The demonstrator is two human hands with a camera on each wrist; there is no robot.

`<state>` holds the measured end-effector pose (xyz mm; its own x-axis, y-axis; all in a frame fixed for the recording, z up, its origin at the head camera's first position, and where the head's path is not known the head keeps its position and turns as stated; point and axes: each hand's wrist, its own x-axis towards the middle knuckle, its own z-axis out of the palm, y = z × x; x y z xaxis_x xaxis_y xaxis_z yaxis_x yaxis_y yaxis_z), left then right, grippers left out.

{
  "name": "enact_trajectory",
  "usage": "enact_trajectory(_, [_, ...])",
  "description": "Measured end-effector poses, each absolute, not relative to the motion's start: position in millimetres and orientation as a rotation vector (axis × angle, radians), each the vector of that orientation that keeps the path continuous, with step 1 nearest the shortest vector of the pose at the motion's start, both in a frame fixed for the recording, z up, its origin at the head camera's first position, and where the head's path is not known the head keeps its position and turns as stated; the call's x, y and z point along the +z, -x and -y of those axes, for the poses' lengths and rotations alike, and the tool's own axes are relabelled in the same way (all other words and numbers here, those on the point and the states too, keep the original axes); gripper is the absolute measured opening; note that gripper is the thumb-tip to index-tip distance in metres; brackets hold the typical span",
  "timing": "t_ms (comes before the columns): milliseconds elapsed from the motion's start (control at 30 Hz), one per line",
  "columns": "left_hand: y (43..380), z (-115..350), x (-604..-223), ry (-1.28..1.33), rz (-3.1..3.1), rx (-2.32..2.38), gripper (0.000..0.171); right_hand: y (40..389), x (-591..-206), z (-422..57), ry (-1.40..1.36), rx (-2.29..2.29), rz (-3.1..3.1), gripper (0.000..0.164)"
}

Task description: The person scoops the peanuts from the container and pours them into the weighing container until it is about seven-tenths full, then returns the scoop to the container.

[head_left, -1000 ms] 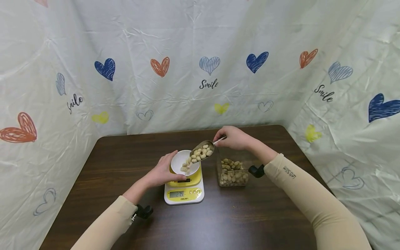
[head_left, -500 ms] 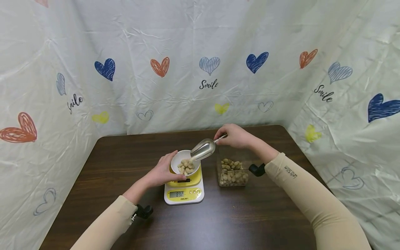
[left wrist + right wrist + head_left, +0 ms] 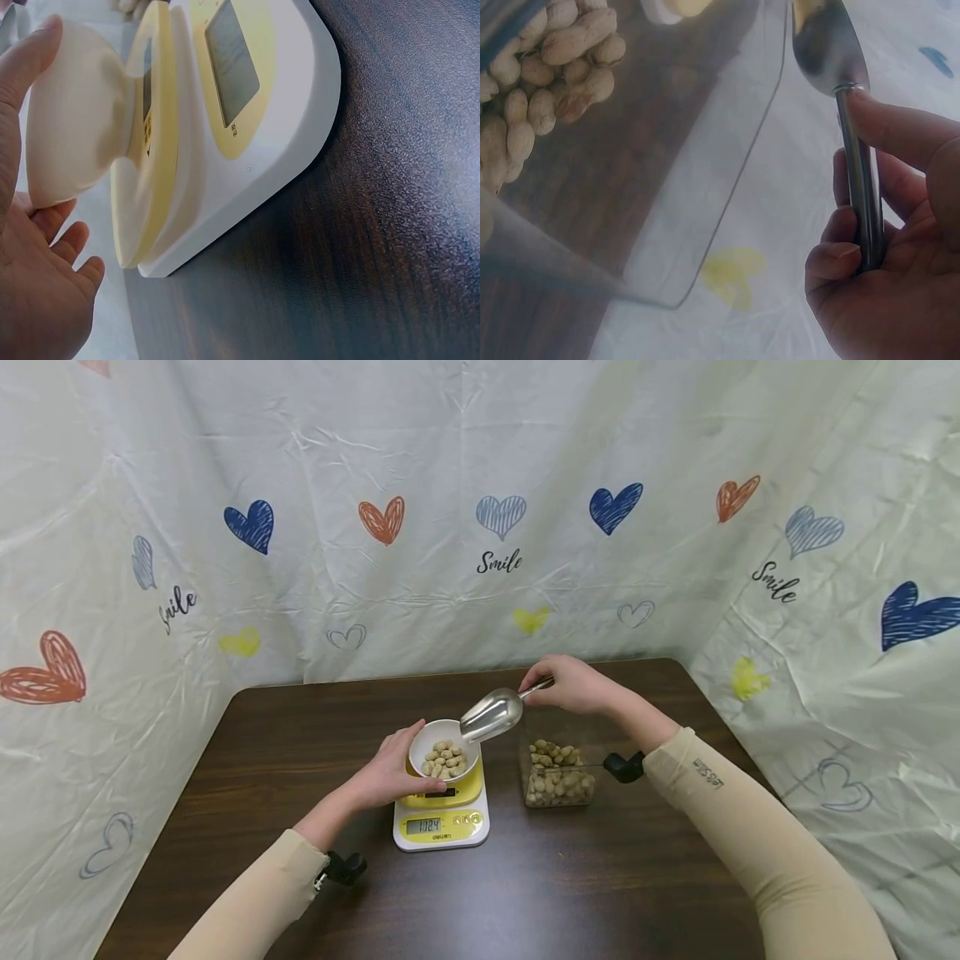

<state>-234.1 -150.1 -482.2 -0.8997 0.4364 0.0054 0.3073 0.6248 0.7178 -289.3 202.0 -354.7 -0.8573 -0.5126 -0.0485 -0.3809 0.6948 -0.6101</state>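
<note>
Left hand at bowl rim

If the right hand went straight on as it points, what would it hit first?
Probably the white bowl: the scoop in the right hand points at it and overlaps its rim in the head view, though whether they touch is unclear.

One scale, one bowl, one scoop, one clear container, one table. Two hands. Peanuts in two batches, too overlapped to count.
</note>
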Motion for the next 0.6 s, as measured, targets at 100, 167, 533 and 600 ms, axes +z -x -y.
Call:
enact_trajectory(100, [234,150,-482,-0.619,-2.674,1.138,0.123,286,-352,-209,0.689,-0.928,-2.694,0.017])
enact_trajectory(167, [233,150,-482,-0.618,-2.670,1.140,0.123,285,-350,-214,0.670,-0.939,-2.699,0.017])
enact_trajectory(533, [232,152,-472,-0.610,-2.675,1.121,0.124,272,-337,-250,0.627,-0.982,-2.752,0.022])
enact_trajectory(600, [231,152,-466,-0.613,-2.680,1.143,0.121,269,-336,-256,0.637,-0.980,-2.761,0.023])
